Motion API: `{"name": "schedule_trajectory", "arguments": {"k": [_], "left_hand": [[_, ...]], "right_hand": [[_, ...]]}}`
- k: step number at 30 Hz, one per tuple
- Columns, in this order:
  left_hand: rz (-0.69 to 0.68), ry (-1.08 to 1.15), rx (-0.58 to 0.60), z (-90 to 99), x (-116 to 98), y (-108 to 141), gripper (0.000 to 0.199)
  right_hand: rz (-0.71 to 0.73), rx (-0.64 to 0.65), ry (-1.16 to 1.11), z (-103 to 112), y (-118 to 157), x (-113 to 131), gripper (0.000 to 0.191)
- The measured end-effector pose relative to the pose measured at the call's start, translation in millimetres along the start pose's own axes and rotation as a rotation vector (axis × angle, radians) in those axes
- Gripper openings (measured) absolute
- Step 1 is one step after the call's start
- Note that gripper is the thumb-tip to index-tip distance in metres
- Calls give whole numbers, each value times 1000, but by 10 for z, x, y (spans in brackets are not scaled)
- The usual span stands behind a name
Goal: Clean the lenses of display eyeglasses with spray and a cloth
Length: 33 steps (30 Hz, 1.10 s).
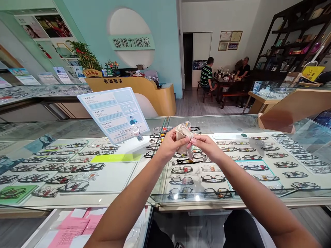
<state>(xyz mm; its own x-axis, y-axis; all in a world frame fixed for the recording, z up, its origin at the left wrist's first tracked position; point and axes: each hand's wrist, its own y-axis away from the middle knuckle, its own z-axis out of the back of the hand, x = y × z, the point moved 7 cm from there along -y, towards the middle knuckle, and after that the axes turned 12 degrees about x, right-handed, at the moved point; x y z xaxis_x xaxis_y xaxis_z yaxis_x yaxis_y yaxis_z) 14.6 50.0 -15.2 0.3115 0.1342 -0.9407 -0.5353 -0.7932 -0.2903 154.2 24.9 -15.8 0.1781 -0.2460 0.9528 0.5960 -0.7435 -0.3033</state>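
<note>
A small beige cloth pouch point(183, 131), gathered at its neck with thin pale cords, is held up over the glass display counter. My left hand point(169, 144) is closed round its side, thumb pressed on the front. At the gathered neck, the fingertips of my right hand point(207, 146) pinch the cloth or cord; which one I cannot tell. Something pale and thin dangles beneath the fingers, too small to make out. Under the glass below both hands lie rows of eyeglasses point(182, 169).
An upright information board point(115, 115) stands left on the counter, a small bottle point(139, 137) beside it. Below left, an open drawer holds pink and white papers point(73, 227). A wooden panel point(292, 106) rises at right. Two people sit at a table point(229, 80) far back.
</note>
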Motion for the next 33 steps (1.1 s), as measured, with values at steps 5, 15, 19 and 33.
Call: {"name": "schedule_trajectory", "arguments": {"k": [5,15,19,33], "left_hand": [[-50,-43,-136,11,-8,6,52],[41,73,41,21,13,-38,64],[30,37,80,27,-21,-14,69],[13,88,24,61,8,-38,56]], "right_hand": [[66,42,98,-119,-13,44,43],[53,-23,42,51,18,110,37],[25,-55,-29,34,2,1,39],[31,-91,-104,-47,5,26,36]]}}
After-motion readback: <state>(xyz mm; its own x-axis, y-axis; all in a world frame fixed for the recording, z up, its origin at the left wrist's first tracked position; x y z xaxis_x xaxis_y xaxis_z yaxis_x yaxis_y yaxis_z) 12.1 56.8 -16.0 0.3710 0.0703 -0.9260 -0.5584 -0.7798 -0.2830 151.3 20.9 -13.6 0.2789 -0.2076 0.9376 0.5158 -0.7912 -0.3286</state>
